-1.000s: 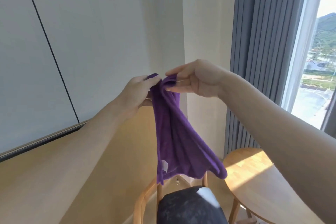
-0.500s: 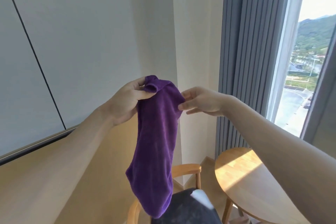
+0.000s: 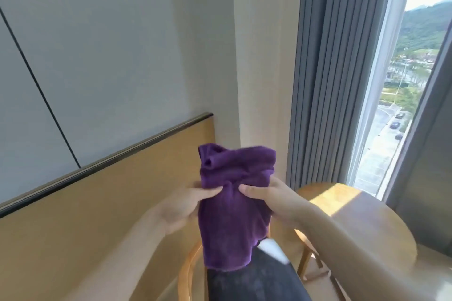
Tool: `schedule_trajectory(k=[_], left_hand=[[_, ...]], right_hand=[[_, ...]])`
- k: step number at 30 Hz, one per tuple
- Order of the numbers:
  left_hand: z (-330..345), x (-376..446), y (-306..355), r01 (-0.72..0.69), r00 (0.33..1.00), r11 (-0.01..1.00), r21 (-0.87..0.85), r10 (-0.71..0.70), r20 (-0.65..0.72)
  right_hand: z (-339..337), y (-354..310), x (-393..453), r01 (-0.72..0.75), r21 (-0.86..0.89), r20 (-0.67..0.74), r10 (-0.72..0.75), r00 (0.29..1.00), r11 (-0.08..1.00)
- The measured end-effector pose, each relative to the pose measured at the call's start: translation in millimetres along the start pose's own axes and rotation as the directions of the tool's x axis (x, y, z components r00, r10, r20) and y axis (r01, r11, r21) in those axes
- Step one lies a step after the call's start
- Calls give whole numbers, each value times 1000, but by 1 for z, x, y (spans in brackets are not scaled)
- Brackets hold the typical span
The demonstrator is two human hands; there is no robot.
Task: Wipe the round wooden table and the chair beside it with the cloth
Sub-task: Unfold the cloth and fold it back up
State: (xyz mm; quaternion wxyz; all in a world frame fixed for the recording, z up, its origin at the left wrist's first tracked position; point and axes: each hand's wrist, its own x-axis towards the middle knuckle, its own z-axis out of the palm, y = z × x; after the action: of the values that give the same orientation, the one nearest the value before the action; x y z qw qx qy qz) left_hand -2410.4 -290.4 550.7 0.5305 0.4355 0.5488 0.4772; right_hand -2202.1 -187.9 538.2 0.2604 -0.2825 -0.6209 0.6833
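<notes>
A purple cloth (image 3: 232, 215) hangs bunched in front of me, held in the air by both hands. My left hand (image 3: 181, 208) pinches its left side and my right hand (image 3: 271, 197) pinches its right side, thumbs nearly meeting at the middle. The top of the cloth flops over above my fingers. Below it stands the wooden chair (image 3: 187, 273) with a dark seat cushion (image 3: 254, 281). The round wooden table (image 3: 367, 217) is at the lower right, partly in sunlight and partly hidden by my right forearm.
A wood-panelled wall (image 3: 97, 203) with a dark top rail runs along the left. Grey curtains (image 3: 330, 80) hang beside a tall window (image 3: 403, 105) at the right. A white object (image 3: 272, 249) lies on the chair cushion.
Both hands came lower and closer together, gathering the cloth, which hung long from its top edge before. The view tilted so more of the table and chair shows.
</notes>
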Motion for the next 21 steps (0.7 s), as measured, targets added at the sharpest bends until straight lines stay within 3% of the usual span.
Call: schedule_trajectory(k=[4,7,10,12,15,17,18,20,21], left_hand=[[9,12,-32,164,982,985,-55,-169,-86],[20,26,-41,224,968,970,-90,-232,-91],[38,45,-49,256,964,967,-9,-256,-70],[59,58,-56,266,964,956,126,-263,-44],[108,72,-64,269,960,936,228,-279,11],[144,80,-66,277,955,931,239,-295,43],[163,83,-66,281,948,926,251,-308,75],[202,88,-63,277,929,914,297,-334,158],[224,90,-60,264,921,909,322,-337,197]], right_hand=[[-4,31,-10,-201,66,-167,209,963,977],[-23,37,-24,-284,103,-213,300,930,953],[-45,50,-46,-413,-193,-401,313,861,890],[-59,61,-65,-532,-418,-557,255,790,736],[-85,76,-99,-662,-482,-738,142,660,574],[-106,81,-129,-680,-393,-803,128,581,619],[-115,80,-148,-638,-329,-792,164,588,696],[-130,73,-190,-502,-241,-698,211,684,831],[-137,71,-212,-463,-264,-667,186,721,846]])
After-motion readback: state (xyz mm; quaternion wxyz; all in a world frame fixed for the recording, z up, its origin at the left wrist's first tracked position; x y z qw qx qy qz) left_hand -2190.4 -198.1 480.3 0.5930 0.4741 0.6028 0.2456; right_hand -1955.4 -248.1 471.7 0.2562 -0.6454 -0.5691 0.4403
